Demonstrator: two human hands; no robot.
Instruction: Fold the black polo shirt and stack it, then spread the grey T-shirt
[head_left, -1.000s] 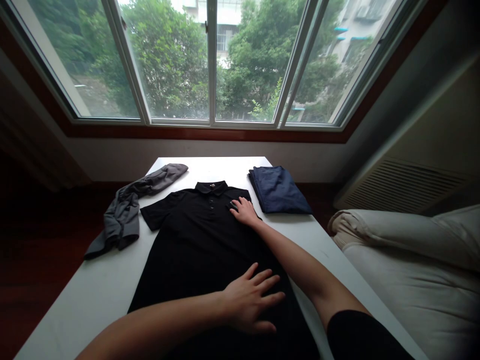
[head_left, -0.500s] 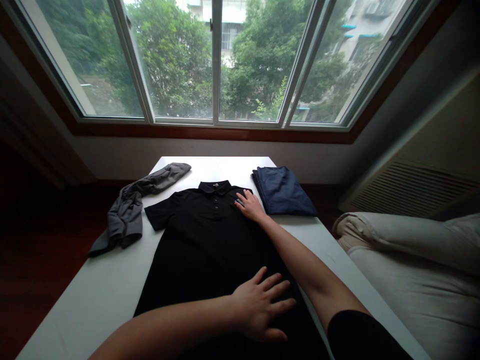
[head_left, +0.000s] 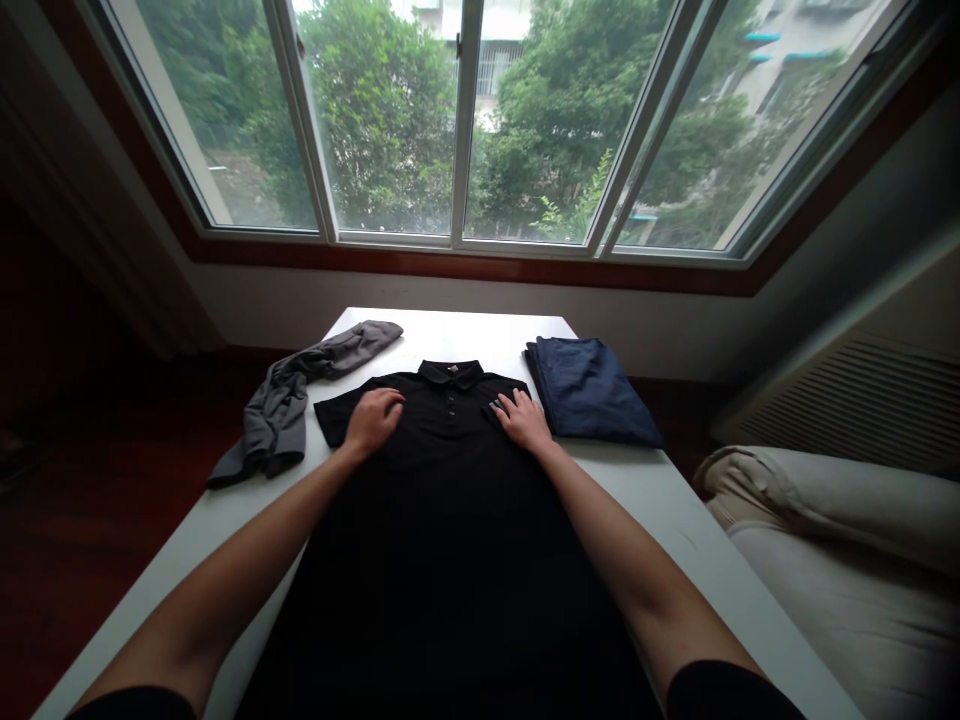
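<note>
Had the black shirt (head_left: 450, 540) spread out face up on the white table (head_left: 690, 530), with the collar (head_left: 450, 375) toward the window (head_left: 390, 120) and the body running back toward the camera. Put the left hand (head_left: 375, 420) at the shirt's left shoulder, near the base of the short sleeve (head_left: 337, 412), with fingers close together and slightly bent. Could not tell from this view about any cloth pinched beneath that hand, or about firm contact. Laid the right hand (head_left: 523, 418) on the opposite shoulder area, fingers fanned loosely apart, beside a small pale-striped edge (head_left: 496, 405). Showed a wide, relaxed right hand, without a visible grasp. Stretched both forearms forward, one along each side of the shirt. Had a crumpled gray garment (head_left: 277, 410) lying to the left, partly over the table's edge, and a folded navy cloth (head_left: 596, 390) to the right, near the right hand. Showed a pale sofa (head_left: 855, 510) beyond the table's right side.
</note>
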